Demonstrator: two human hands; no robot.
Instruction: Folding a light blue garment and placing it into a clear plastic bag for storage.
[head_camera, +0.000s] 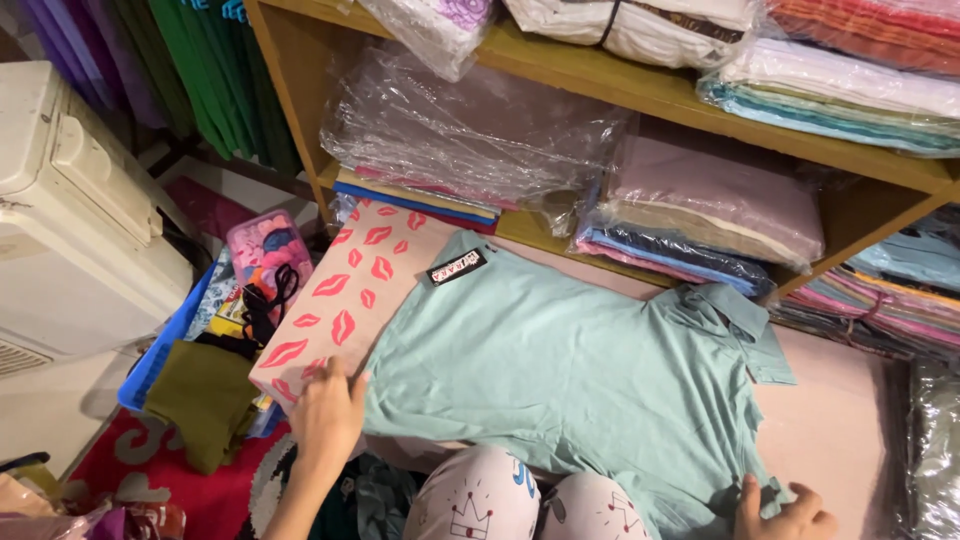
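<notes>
A pale teal cotton polo shirt (580, 370) lay spread flat across centre frame. The left hand (328, 415) pressed open-fingered on its hem, beside a pink lip-printed flat package (345, 290). At lower right, the right hand (790, 512) pinched the shirt's sleeve edge.

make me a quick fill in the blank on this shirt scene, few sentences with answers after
1. The shirt spread flat is pale ____ in colour.
2. The left hand rests on a pink board printed with red ____.
3. The right hand holds the shirt near its ____.
4. Stacks of folded clothes in clear plastic sit on a wooden ____.

Missing words: green; lips; sleeve; shelf
</notes>
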